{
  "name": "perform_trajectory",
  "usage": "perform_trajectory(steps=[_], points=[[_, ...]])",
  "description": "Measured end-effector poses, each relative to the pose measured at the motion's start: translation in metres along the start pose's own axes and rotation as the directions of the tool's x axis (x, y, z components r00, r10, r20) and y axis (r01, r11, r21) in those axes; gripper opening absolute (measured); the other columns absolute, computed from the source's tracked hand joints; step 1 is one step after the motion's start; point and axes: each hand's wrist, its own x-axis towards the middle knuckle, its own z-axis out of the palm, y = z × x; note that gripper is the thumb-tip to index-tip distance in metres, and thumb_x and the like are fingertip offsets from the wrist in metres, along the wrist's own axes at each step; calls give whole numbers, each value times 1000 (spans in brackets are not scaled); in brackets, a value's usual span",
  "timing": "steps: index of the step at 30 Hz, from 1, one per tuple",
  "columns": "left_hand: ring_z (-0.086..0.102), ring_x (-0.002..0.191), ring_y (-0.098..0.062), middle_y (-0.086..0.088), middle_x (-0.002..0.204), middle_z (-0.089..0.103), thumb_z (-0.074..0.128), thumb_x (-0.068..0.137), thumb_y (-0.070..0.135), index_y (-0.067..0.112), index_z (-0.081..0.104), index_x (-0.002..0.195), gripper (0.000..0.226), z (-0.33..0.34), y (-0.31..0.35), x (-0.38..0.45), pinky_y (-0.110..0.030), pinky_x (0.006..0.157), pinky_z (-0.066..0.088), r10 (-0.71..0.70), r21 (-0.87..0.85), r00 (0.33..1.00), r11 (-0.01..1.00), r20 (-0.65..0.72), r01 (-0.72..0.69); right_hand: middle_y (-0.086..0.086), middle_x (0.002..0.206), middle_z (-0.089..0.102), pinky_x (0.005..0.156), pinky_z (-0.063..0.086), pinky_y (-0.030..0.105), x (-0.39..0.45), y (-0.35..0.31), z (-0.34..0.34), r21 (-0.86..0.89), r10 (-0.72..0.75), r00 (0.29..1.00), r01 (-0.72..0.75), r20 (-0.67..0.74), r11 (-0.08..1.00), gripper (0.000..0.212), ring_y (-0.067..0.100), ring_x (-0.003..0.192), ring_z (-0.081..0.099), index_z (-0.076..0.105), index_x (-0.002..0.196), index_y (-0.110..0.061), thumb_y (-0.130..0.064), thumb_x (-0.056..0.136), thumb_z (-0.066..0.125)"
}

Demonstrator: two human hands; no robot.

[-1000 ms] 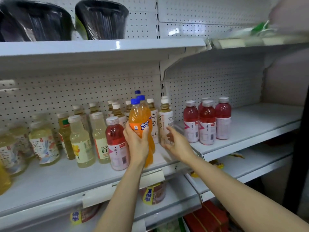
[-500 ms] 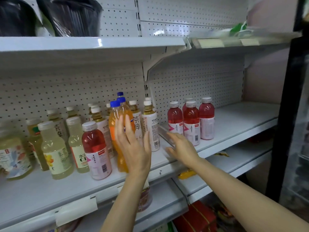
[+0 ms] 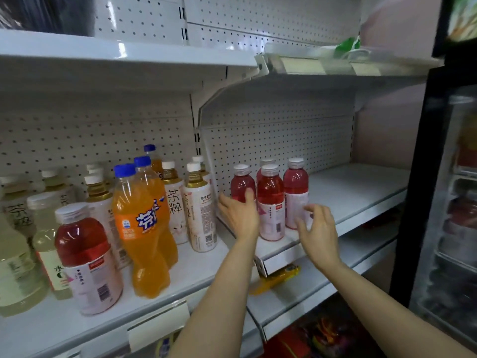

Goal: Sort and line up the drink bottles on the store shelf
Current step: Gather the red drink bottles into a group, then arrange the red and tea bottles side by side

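Note:
Several red drink bottles with white labels stand grouped on the right shelf section; the front one is between my hands. My left hand is open, its thumb against the left red bottle. My right hand is open with curled fingers just in front of the right red bottle. An orange soda bottle with a blue cap stands free at the front of the left shelf section. A lone red bottle stands to its left.
Tea bottles with white caps and pale yellow bottles crowd the left section. A glass-door fridge stands at the right. A yellow packet lies on the shelf below. The right section is bare past the red bottles.
My left hand let go of the orange soda bottle, which now stands on the shelf, and moved right to the red bottles. My right hand moved there too. The view shifted right.

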Motion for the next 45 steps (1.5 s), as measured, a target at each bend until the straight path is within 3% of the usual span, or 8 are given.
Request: perform_trajectory(steps=[6,10,14,21,26,30,34,45], points=[[56,120,-20,-1,130,58,79,77,30,21,41,140,74,-9,-28,26,-46,108,42,73,-129,963,991,259,-40,4,119,51,94,49,43,15,-4,2,182,56,998,-52,-20,982,33,25,113,53,49,122,-12,-22,92,60],[59,115,-15,2,126,61,77,82,29,25,47,132,59,-22,-31,17,-47,103,47,198,-88,957,979,214,-184,0,122,50,98,47,41,1,-19,19,293,28,995,-54,94,955,51,20,116,50,45,127,-14,-32,86,69],[61,111,-3,11,122,61,76,80,36,33,48,131,59,-57,-20,-27,-26,94,51,277,-230,947,944,163,-237,7,128,52,100,46,44,4,-29,46,297,65,991,-98,121,950,78,23,120,50,39,133,-11,-37,72,81],[72,96,-27,-10,109,73,62,80,35,20,53,126,50,-131,-2,-75,-43,80,60,46,-494,964,865,262,93,13,123,54,91,47,41,11,-55,67,309,214,973,-230,87,923,82,31,113,56,38,131,-9,-26,67,87],[72,85,-24,-9,100,75,59,85,33,11,52,130,50,-176,-3,-91,-36,70,59,3,-596,977,793,214,129,4,119,60,90,52,39,-30,-84,50,549,137,980,-193,142,813,80,20,101,63,33,131,-25,-24,69,84],[69,92,-31,-20,116,68,67,84,35,9,51,131,56,-220,-8,-110,-46,79,59,-29,-564,977,813,211,146,-17,111,58,78,49,14,-83,-136,20,709,23,980,-159,197,687,68,-7,94,61,39,130,-27,-14,77,79],[70,93,-26,-14,114,71,61,86,32,13,54,127,46,-280,-11,-139,-38,77,57,23,-524,968,844,251,116,-15,113,65,81,51,15,-143,-185,-4,810,-47,973,-159,224,565,63,-3,101,63,47,133,-21,-6,79,76],[70,95,-13,3,109,73,79,74,38,23,54,128,61,-481,-5,-207,-30,79,55,68,-334,993,938,-98,-97,3,127,61,88,50,23,-301,-331,-12,892,-177,901,-332,396,307,67,14,111,61,40,140,-14,-18,79,65]])
